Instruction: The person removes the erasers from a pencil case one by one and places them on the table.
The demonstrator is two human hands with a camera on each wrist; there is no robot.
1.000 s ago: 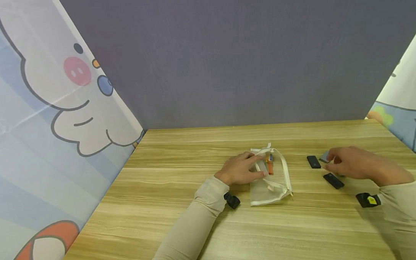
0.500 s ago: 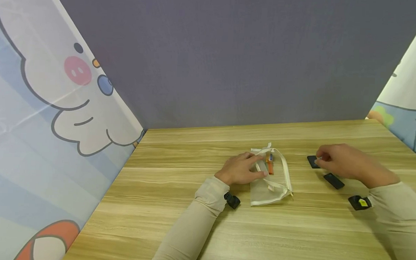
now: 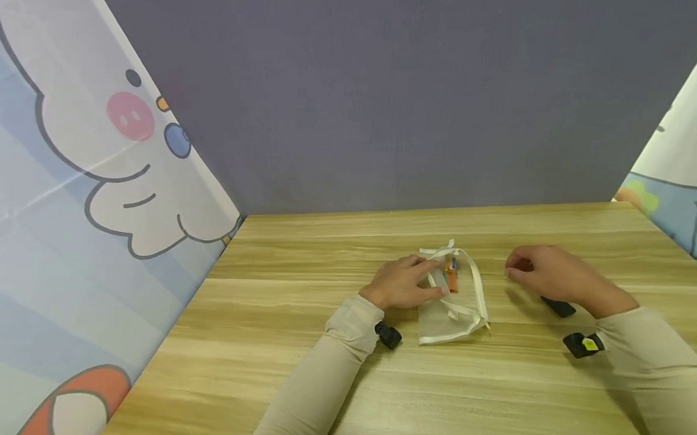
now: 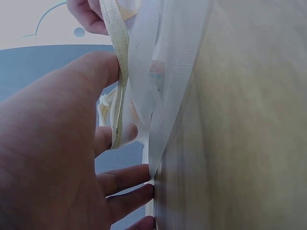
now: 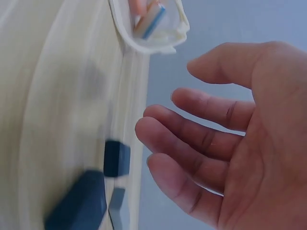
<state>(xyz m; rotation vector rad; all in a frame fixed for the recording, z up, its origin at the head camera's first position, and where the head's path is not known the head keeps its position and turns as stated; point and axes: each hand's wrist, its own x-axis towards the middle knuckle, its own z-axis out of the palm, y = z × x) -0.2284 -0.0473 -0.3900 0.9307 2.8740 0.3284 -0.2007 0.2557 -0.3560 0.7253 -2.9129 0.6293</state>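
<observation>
A white mesh bag (image 3: 445, 326) with cream trim lies on the table, its mouth spread. My left hand (image 3: 402, 283) touches its near-left edge, thumb and index finger apart at the trim (image 4: 118, 81); the index fingertip shows through the mesh. Inside the bag are an orange item (image 3: 452, 282) and a white-and-blue piece (image 5: 152, 20). To the right of the bag, my right hand (image 3: 545, 270) hovers with relaxed fingers and nothing in them. Below it lies a black rectangular block (image 3: 560, 307). The right wrist view shows a second dark block (image 5: 117, 158) and a grey-blue one (image 5: 117, 208).
The wood-grain table (image 3: 301, 254) ends at a grey partition (image 3: 410, 104) at the back. Printed cartoon sheets (image 3: 56, 182) hang at the left and right. A black wrist device (image 3: 388, 335) sits under the left wrist, another (image 3: 583, 345) under the right.
My right hand has moved left from the grey-blue block, past the black blocks, toward the bag, and now covers some of them. My left hand and the bag have stayed put.
</observation>
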